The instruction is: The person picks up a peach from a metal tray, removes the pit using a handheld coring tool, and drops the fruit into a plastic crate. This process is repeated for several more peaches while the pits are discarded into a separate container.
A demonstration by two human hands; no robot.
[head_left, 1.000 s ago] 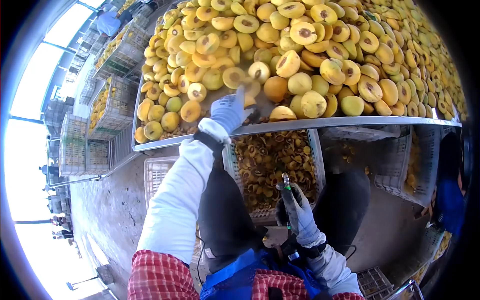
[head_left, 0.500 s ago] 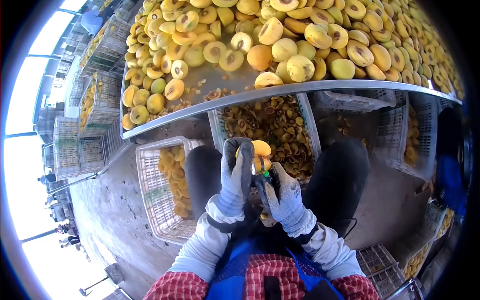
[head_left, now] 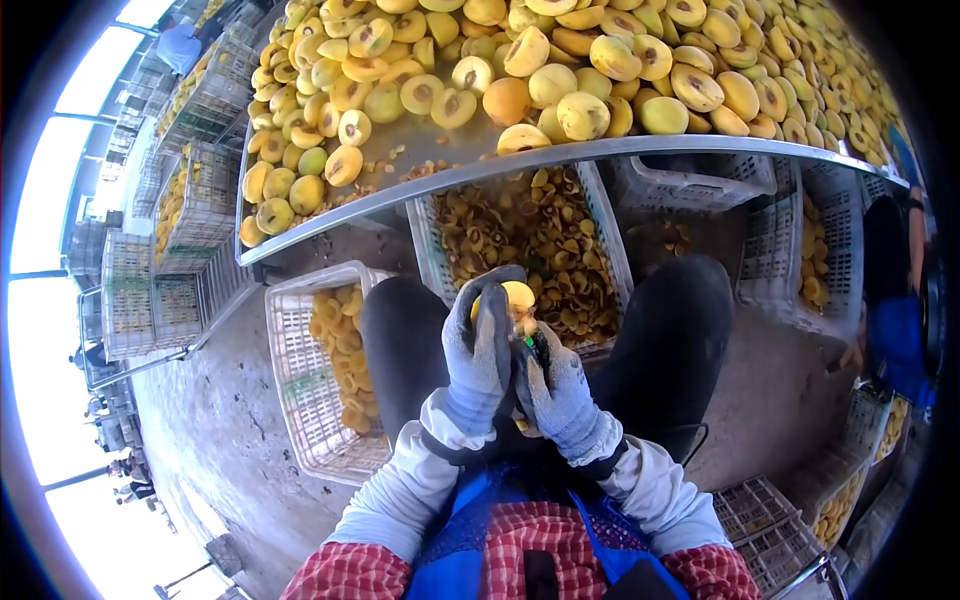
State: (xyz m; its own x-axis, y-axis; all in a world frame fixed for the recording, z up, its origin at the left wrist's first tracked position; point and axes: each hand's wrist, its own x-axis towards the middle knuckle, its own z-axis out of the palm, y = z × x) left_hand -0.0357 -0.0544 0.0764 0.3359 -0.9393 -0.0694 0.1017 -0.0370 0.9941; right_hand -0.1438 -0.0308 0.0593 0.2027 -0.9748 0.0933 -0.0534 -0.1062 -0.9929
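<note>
Gloved in grey, my left hand (head_left: 481, 335) closes around a yellow-orange fruit half (head_left: 518, 297) whose cut side faces my other hand. My right hand (head_left: 553, 385), in a matching glove, is wrapped round a small tool with a green part (head_left: 530, 341), held against the fruit. The tool's blade is too blurred to make out. Both hands are close together above my lap. Just beyond them a crate (head_left: 607, 215) holds many peels and scraps.
A metal table (head_left: 400, 195) piled with halved fruit (head_left: 697, 88) spans the front. A white crate (head_left: 285, 340) of fruit pieces stands at left, more crates (head_left: 785, 265) at right. A co-worker's blue garment (head_left: 897, 345) shows at the right edge.
The view has shifted slightly, so the table sits higher in it. My hands have turned a little around the fruit and tool, which remain held. The co-worker's arm now shows at right.
</note>
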